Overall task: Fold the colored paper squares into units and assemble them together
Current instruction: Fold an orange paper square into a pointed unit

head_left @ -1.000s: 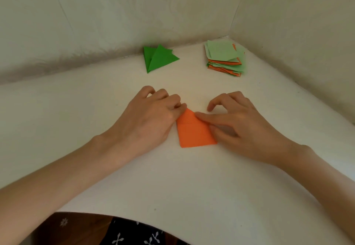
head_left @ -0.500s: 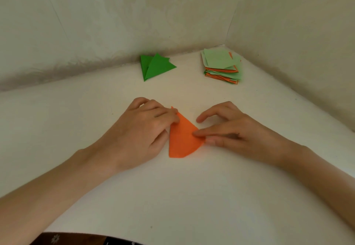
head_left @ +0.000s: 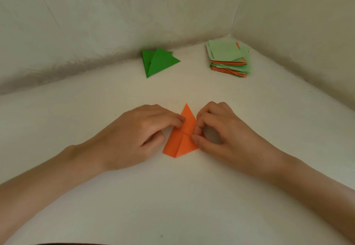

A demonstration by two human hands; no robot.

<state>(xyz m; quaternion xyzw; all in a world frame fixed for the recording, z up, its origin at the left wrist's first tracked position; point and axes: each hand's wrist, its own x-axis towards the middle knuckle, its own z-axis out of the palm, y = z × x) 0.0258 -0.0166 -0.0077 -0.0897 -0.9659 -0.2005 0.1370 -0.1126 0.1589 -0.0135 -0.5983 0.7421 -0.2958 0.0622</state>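
Observation:
An orange paper piece [head_left: 181, 139] lies flat on the white surface between my hands, folded to a point that aims away from me, with two flaps meeting along a centre crease. My left hand [head_left: 142, 129] presses its fingertips on the left flap near the middle. My right hand [head_left: 221, 129] has curled fingers and pinches the paper's right edge between thumb and fingertips. A folded dark green unit [head_left: 158, 62] rests farther back, against the wall. At the back right corner sits a stack of light green and orange paper squares [head_left: 228, 58].
The white surface [head_left: 172, 196] is boxed in by a wall behind and another wall on the right, meeting at the corner by the stack. Its front edge curves close to my body at the bottom of the view.
The orange paper went from a narrow half-folded shape to a pointed shape with both flaps down. My right hand moved from flat fingers on it to pinching its right edge.

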